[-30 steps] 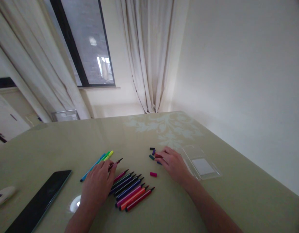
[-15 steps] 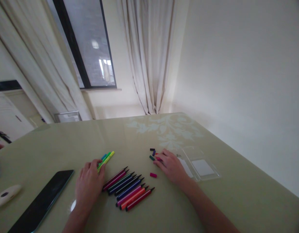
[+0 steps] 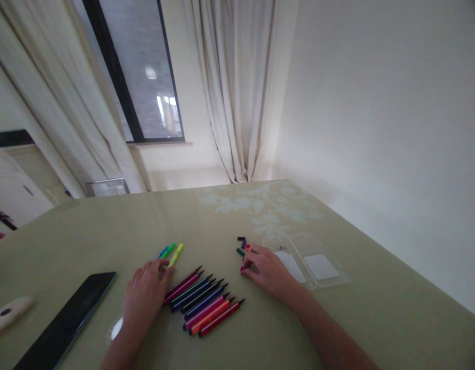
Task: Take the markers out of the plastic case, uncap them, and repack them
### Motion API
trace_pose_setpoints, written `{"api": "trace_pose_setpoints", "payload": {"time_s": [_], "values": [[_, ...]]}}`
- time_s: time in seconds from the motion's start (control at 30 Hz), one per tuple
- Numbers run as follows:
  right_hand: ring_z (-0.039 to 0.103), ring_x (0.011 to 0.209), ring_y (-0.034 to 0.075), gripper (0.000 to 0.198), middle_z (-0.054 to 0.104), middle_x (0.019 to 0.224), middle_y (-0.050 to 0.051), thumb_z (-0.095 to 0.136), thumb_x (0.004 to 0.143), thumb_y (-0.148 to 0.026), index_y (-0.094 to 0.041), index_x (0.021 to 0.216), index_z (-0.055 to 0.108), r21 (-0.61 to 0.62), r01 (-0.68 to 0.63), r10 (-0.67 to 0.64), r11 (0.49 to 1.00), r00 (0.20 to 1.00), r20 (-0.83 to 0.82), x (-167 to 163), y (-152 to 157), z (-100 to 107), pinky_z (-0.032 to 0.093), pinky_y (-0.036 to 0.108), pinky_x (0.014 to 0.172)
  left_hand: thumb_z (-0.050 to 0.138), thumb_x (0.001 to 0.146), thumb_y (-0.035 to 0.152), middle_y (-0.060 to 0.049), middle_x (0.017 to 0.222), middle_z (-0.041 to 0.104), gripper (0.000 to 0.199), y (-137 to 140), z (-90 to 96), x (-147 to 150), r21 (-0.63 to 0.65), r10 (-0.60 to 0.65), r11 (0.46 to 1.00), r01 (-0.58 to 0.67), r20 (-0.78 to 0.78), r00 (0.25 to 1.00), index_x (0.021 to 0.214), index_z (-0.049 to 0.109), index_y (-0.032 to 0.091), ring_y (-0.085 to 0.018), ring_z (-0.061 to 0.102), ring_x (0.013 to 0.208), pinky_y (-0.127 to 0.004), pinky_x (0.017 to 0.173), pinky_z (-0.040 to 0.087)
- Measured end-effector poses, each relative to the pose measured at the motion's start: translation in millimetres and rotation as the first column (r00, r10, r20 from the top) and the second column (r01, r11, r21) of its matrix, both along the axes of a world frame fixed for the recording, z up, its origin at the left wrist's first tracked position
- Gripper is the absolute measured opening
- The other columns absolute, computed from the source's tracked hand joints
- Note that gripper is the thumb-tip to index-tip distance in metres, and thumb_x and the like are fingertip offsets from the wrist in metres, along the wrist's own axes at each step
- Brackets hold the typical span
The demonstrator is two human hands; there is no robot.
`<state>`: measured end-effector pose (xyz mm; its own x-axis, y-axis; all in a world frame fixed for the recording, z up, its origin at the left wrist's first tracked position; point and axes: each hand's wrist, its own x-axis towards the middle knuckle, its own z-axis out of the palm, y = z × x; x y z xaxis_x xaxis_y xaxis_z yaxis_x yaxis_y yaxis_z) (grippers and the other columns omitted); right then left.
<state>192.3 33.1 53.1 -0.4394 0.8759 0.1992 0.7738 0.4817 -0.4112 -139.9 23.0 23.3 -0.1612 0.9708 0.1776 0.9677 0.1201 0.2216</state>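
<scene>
The table, its near edge cut off, spreads beneath your left hand and, closer to its right edge, your right hand; the left pinches a yellow marker, lower end hidden, the right a pink cap, barely visible.

Room in a home, by its look: long pale curtains hang beside a dark-framed window; plain white wall; glossy bench bears a leaf pattern.
</scene>
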Motion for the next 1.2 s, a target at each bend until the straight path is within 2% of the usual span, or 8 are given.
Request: {"api": "trace_pose_setpoints", "payload": {"time_s": [0.23, 0.43, 0.6, 0.77, 0.87, 1.0, 1.1, 1.2], "values": [[0.065, 0.094, 0.023, 0.003, 0.067, 0.101, 0.006, 0.073, 0.091, -0.023, -0.02, 0.093, 0.071, 0.053, 0.134, -0.134, 0.99, 0.991, 0.009, 3.2, 5.7, -4.1, 0.051, 0.033, 0.084, 0.036, 0.098, 0.039, -0.011, 0.103, 0.073, 0.032, 1.0, 1.4, 12.7, 0.079, -0.096, 0.993, 0.088, 0.108, 0.99, 0.097, 0.064, 0.021, -0.033, 0.067, 0.102, -0.048, 0.092, 0.05], [0.064, 0.107, 0.023, 0.05, 0.067, 0.119, 0.008, 0.072, 0.094, -0.036, -0.025, 0.14, 0.055, 0.152, 0.006, 0.015, 0.988, 0.99, -0.137, -16.2, -9.1, -0.8, 0.052, 0.034, 0.093, 0.042, 0.1, 0.041, -0.007, 0.099, 0.073, 0.027, -7.4, 6.9, 53.4, 0.268, -0.384, 0.912, 0.309, 0.297, 0.874, 0.103, 0.062, 0.024, -0.026, 0.068, 0.094, -0.042, 0.088, 0.054], [0.065, 0.094, 0.019, 0.015, 0.071, 0.097, 0.005, 0.062, 0.101, -0.03, -0.022, 0.11, 0.07, 0.255, -0.094, 0.122, 0.962, 0.988, -0.094, -26.7, -15.6, -6.0, 0.049, 0.029, 0.088, 0.039, 0.105, 0.037, -0.005, 0.095, 0.072, 0.026, -22.1, 3.6, 78.0, 0.272, -0.542, 0.833, 0.481, 0.231, 0.808, 0.104, 0.063, 0.025, -0.022, 0.067, 0.088, -0.035, 0.08, 0.053], [0.064, 0.086, 0.018, 0.014, 0.071, 0.09, 0.004, 0.065, 0.099, -0.032, -0.021, 0.105, 0.071, 0.33, -0.18, 0.194, 0.927, 0.981, -0.012, -28.2, -13.7, -10.9, 0.048, 0.029, 0.082, 0.037, 0.106, 0.038, -0.002, 0.084, 0.072, 0.034, -24.3, 8.2, 81.2, 0.205, -0.587, 0.798, 0.567, 0.044, 0.809, 0.088, 0.063, 0.026, -0.022, 0.066, 0.078, -0.035, 0.077, 0.047], [0.065, 0.09, 0.018, 0.013, 0.072, 0.092, 0.004, 0.063, 0.1, -0.029, -0.022, 0.105, 0.073, 0.351, -0.157, 0.177, 0.923, 0.984, -0.026, -17.8, -7.7, -8.6, 0.048, 0.029, 0.083, 0.034, 0.106, 0.037, -0.001, 0.078, 0.072, 0.037, -18.2, 11.7, 67.8, 0.157, -0.531, 0.838, 0.522, 0.02, 0.847, 0.086, 0.063, 0.026, -0.021, 0.068, 0.075, -0.034, 0.076, 0.046], [0.066, 0.091, 0.019, 0.02, 0.073, 0.097, 0.005, 0.055, 0.104, -0.029, -0.022, 0.107, 0.074, 0.315, 0.048, 0.002, 0.948, 0.987, -0.158, 7.3, 4.3, -2.4, 0.05, 0.03, 0.084, 0.03, 0.105, 0.044, -0.003, 0.081, 0.073, 0.039, -7.6, 14.4, 34.8, 0.15, -0.267, 0.956, 0.254, 0.08, 0.96, 0.089, 0.061, 0.026, -0.023, 0.069, 0.077, -0.034, 0.073, 0.047], [0.065, 0.091, 0.02, 0.019, 0.072, 0.097, 0.005, 0.058, 0.102, -0.028, -0.023, 0.104, 0.076, 0.27, 0.139, -0.102, 0.953, 0.984, -0.148, 12.2, 7.4, -2.0, 0.051, 0.032, 0.084, 0.033, 0.102, 0.046, -0.006, 0.093, 0.075, 0.039, -4.8, 13.2, 20.3, 0.142, -0.177, 0.975, 0.171, 0.034, 0.984, 0.092, 0.063, 0.025, -0.027, 0.07, 0.088, -0.038, 0.08, 0.049], [0.064, 0.093, 0.02, 0.013, 0.069, 0.099, 0.005, 0.063, 0.099, -0.024, -0.024, 0.1, 0.076, 0.228, 0.108, -0.094, 0.968, 0.993, -0.074, 0.1, 3.5, -6.7, 0.051, 0.032, 0.084, 0.035, 0.101, 0.047, -0.008, 0.094, 0.074, 0.039, -6.6, 9.7, 22.4, 0.098, -0.151, 0.983, 0.153, -0.034, 0.988, 0.088, 0.065, 0.025, -0.028, 0.069, 0.09, -0.04, 0.082, 0.05]]}}
